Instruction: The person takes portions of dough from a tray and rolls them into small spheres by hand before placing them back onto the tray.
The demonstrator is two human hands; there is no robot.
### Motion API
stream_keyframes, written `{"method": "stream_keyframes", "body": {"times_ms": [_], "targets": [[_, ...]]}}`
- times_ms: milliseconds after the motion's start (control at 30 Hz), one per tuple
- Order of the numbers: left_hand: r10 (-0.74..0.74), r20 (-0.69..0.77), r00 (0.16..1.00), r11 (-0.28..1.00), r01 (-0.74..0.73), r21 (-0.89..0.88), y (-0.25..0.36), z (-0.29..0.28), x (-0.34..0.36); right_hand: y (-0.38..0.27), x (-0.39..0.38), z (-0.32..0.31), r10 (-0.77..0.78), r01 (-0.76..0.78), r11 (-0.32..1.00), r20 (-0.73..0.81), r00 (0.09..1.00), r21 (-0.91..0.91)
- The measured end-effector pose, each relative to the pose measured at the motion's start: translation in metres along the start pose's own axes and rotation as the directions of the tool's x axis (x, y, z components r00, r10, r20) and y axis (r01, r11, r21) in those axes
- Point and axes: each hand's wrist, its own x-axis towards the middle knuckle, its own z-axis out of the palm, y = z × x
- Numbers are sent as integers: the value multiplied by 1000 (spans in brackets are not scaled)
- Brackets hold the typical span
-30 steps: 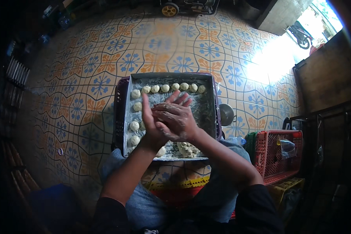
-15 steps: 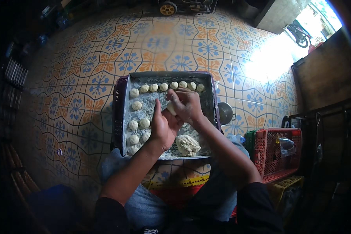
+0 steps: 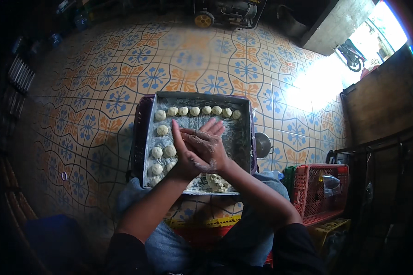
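My palms are pressed together over a shallow metal tray (image 3: 202, 95) dusted with flour. My right hand (image 3: 209, 150) lies across my left hand (image 3: 181, 147), with its floury fingers stretched forward. The piece of dough between the palms, visible a moment earlier, is hidden now. Several pale dough balls (image 3: 194, 111) stand in a row along the tray's far side. More dough balls (image 3: 157, 152) sit along its left side, partly covered by my left wrist. A larger rough lump of dough (image 3: 216, 183) rests near the front edge, under my right wrist.
The tray sits on a dark purple crate (image 3: 142, 120) before my knees. At the right are a round metal pan (image 3: 263, 145), a red plastic crate (image 3: 323, 197) and a yellow crate (image 3: 328, 228). A wheeled machine (image 3: 229, 13) stands far across the tiled floor (image 3: 119, 101).
The cupped hands have come together flat, the right one sliding over the left and hiding the dough. The whole view has shifted slightly, so the tray appears lower.
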Motion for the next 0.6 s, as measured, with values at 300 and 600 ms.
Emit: {"method": "stream_keyframes", "body": {"times_ms": [300, 600], "targets": [[-191, -102, 976, 959, 164, -232, -19, -10, 6, 8, -8, 4, 413, -409, 910, 62, 909, -68], [-216, -248, 944, 915, 107, -390, -9, 10, -8, -11, 14, -17, 589, -497, 733, 67, 805, -465]]}}
